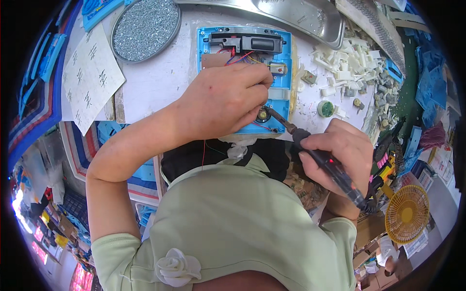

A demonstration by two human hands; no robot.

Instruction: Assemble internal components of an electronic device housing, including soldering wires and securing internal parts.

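A blue plastic housing lies open on the table, with a black module, coloured wires and a small round speaker inside. My right hand grips the black handle of a soldering iron. The iron's tip reaches the edge of the speaker. Over the middle of the housing lies my left hand, its fingers curled together close to the speaker; whatever they pinch is hidden. A thin red wire hangs below that hand, over the table's near edge.
A round tray of small screws stands at the back left beside a sheet of paper. White plastic parts and small motors are heaped on the right, near a small green-filled tub. A metal tray lies behind.
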